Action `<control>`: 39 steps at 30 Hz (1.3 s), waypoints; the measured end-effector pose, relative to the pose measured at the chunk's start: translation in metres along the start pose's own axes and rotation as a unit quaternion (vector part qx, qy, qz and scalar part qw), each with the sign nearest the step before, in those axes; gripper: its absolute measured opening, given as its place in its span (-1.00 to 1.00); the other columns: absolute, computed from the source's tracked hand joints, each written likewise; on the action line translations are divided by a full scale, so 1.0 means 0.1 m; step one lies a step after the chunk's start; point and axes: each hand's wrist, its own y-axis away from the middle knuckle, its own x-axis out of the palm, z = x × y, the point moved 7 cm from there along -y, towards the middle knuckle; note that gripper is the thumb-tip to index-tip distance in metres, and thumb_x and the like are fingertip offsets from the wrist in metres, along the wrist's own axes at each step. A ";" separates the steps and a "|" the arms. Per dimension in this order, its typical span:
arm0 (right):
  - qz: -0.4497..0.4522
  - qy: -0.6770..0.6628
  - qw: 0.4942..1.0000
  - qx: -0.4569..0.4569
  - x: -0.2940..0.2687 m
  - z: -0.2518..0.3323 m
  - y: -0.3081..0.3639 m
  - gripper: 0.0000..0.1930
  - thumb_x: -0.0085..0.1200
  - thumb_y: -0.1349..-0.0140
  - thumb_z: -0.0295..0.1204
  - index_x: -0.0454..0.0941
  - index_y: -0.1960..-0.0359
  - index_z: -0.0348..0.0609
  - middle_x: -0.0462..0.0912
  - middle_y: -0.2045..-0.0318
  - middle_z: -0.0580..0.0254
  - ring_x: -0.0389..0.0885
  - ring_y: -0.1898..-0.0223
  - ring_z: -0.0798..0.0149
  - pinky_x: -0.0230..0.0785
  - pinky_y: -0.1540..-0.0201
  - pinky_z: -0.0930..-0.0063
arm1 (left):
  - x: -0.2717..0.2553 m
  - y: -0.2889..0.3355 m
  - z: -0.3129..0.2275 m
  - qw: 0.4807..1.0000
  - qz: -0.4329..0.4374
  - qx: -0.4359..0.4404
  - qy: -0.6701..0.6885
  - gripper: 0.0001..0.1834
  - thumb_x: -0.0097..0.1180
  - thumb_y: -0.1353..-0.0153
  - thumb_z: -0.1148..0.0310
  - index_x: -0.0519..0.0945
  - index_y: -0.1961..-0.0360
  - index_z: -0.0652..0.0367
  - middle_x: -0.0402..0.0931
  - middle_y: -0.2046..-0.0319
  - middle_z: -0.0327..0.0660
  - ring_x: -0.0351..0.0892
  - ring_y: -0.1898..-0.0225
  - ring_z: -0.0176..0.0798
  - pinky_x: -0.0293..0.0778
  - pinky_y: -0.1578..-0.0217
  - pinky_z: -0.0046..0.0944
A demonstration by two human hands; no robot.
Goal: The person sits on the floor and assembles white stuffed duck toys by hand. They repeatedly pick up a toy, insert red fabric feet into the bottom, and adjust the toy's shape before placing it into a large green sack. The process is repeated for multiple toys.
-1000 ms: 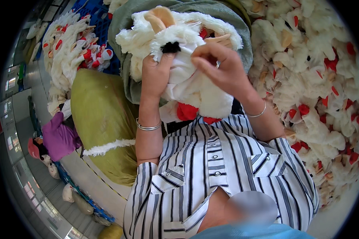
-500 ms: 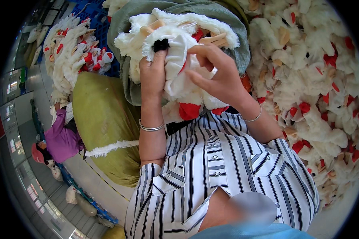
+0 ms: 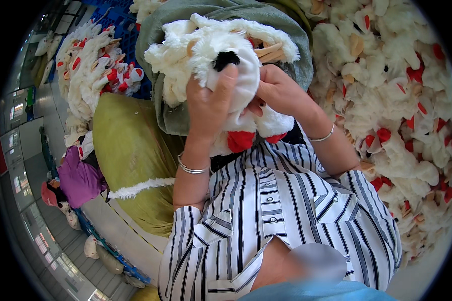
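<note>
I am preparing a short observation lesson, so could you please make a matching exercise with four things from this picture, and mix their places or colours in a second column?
Things:
1. Left hand
2. Large heap
3. Co-worker's top
4. Right hand

Places or colours:
A. Purple
B. At the white cloth's right edge
C. Thumb by the black patch
D. Along the picture's right side

Pairs: 1-C, 2-D, 3-A, 4-B.

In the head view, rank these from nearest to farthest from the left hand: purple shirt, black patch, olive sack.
From the left hand:
1. Black patch: on the white plush it holds.
2. Olive sack: to its left.
3. Purple shirt: farther left, past the sack.
</note>
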 end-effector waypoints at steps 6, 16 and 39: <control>-0.099 0.031 0.962 -0.254 -0.16 1.09 0.35 -0.64 0.00 -0.38 -0.25 0.57 0.49 -0.28 0.55 0.63 0.36 0.40 0.69 0.55 0.21 0.64 0.62 | -0.51 -0.71 -0.67 0.954 -0.148 0.214 -0.150 -0.70 0.16 -0.28 0.25 0.62 0.43 0.31 0.47 0.64 -0.42 0.32 0.54 -0.56 0.32 0.49 -0.46; -0.110 0.178 0.972 -0.104 -0.43 -0.10 -0.23 -0.75 0.08 -0.33 -0.30 0.52 0.10 -0.22 0.58 0.24 0.31 0.50 0.19 0.47 0.35 0.10 0.57 | -0.97 -0.67 0.43 0.985 0.008 0.035 -0.167 -0.64 0.17 -0.27 0.25 0.47 0.04 0.29 0.51 0.11 -0.13 0.49 0.10 -0.33 0.43 0.07 -0.31; -0.156 -0.282 0.939 -0.120 -0.73 0.11 0.34 -0.68 -0.27 -0.22 -0.66 0.48 0.06 -0.32 0.57 0.13 0.21 0.54 0.18 0.47 0.41 0.11 0.60 | -2.25 0.37 0.40 0.966 -0.260 0.003 0.010 -0.78 0.00 -0.34 0.49 0.55 0.05 0.33 0.59 0.17 -0.14 0.61 0.19 -0.29 0.56 0.13 -0.28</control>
